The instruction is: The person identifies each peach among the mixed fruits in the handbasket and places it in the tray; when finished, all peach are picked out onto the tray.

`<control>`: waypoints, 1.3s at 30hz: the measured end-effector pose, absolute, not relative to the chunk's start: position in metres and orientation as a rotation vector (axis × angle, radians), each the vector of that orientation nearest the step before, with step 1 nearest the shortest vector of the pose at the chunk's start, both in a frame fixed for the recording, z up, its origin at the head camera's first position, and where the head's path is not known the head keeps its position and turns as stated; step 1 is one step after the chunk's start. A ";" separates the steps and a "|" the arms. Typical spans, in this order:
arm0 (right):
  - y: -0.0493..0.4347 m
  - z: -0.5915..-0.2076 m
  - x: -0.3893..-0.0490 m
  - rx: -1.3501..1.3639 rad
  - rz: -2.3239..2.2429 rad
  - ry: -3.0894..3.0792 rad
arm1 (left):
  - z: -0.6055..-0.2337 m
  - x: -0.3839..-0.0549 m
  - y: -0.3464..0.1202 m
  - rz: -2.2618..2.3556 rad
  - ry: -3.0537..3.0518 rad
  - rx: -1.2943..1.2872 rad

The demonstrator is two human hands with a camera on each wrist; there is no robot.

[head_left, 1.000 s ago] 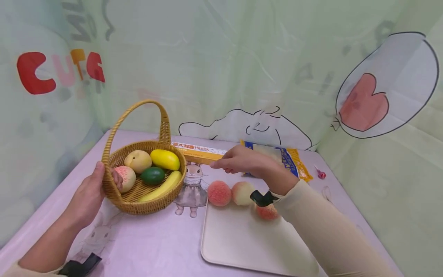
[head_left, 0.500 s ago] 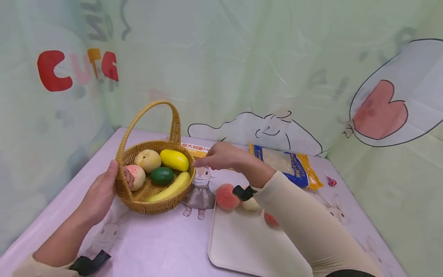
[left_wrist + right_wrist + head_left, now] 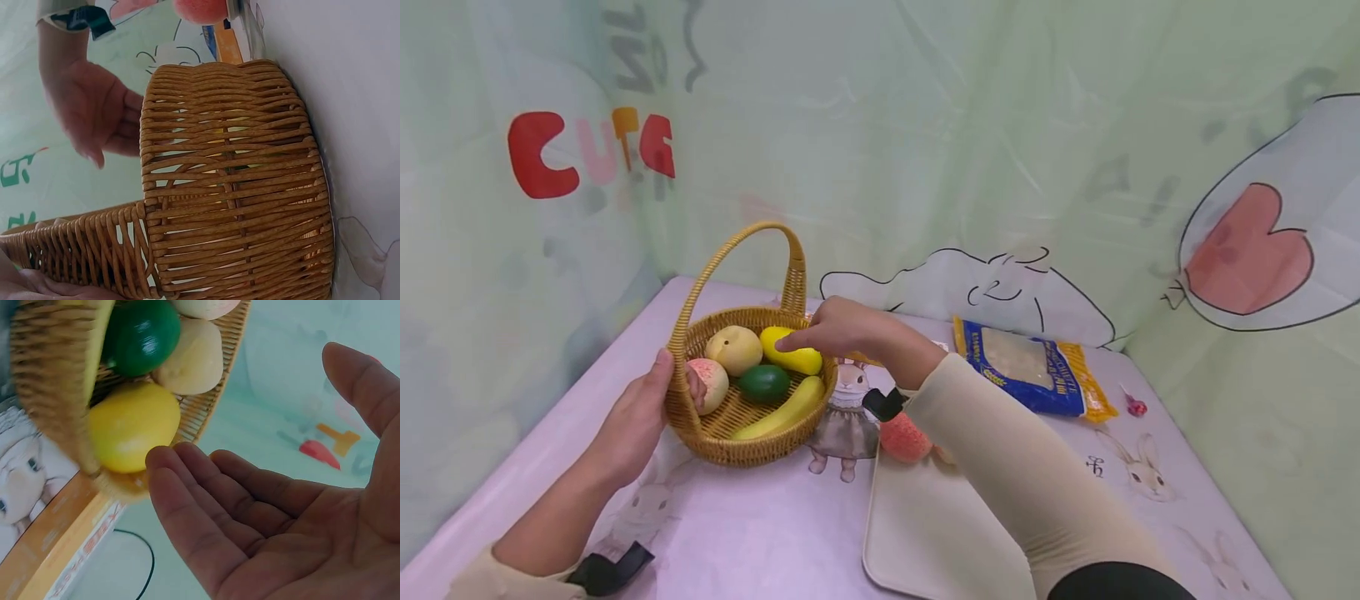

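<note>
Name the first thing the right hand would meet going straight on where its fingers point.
Most likely the yellow fruit in the basket: the right hand points toward it, though depth is unclear.

The basket is golden-brown, in a ribbed weave. Inside it: a dark green fruit, bright yellow fruit, paler yellow banana, tan fruit and pink-speckled cream peach. Right of it: a coral fruit, beige tray, and blue bag with yellow ends. Under it, lilac cloth printed with rabbits.
</note>
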State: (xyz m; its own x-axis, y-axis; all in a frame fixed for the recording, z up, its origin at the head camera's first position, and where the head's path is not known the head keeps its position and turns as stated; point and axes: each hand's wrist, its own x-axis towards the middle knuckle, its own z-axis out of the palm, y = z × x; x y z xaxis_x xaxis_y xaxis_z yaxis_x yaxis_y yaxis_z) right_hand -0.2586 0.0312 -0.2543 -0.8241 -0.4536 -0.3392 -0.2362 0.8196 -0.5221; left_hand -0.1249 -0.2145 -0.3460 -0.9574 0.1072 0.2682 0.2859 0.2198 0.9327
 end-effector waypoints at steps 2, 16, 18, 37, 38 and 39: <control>0.019 -0.255 -0.263 -0.530 -0.672 2.526 | -0.346 -0.125 -0.216 -1.838 -2.337 -0.362; -0.041 -0.259 -0.288 -0.603 -0.552 2.541 | -0.343 -0.126 -0.214 -1.835 -2.379 -0.267; -0.049 -0.261 -0.291 -0.611 -0.554 2.541 | -0.343 -0.126 -0.214 -1.840 -2.378 -0.257; -0.092 -0.299 -0.318 -0.667 -0.434 2.619 | -0.346 -0.130 -0.214 -1.857 -2.372 -0.297; -0.095 -0.302 -0.319 -0.671 -0.436 2.623 | -0.346 -0.130 -0.214 -1.854 -2.376 -0.292; -0.098 -0.306 -0.320 -0.682 -0.429 2.630 | -0.346 -0.129 -0.215 -1.854 -2.377 -0.290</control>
